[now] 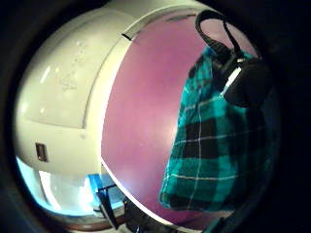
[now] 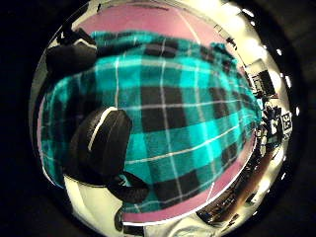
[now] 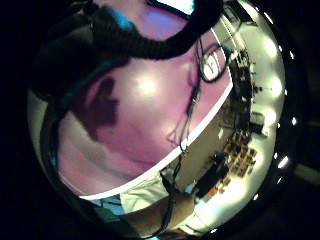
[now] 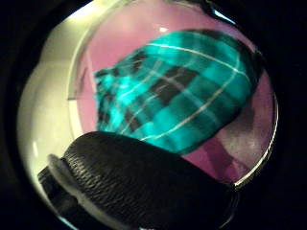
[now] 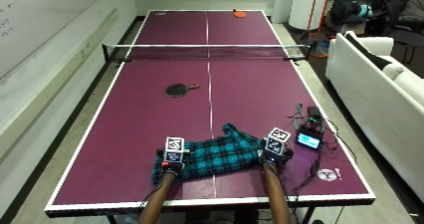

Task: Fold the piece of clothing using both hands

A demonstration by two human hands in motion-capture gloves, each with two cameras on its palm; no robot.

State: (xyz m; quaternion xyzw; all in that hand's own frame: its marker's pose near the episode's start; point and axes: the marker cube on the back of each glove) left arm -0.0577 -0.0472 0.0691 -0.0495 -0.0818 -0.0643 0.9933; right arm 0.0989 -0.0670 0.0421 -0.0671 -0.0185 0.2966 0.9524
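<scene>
Looking nearest first, I've got the teal-and-black plaid garment lying rumpled on the purple table just inside the near edge, w/ my left hand on its left end, fingers curled onto the cloth, and my right hand at its right end, where I can't tell if the fingers hold anything. I judge it soft, light and floppy, so best pinched at corners/hems, and it'll sag. Beyond, a black paddle lies well apart, a small device sits near my right, net far off; plenty of open tabletop btw.
</scene>
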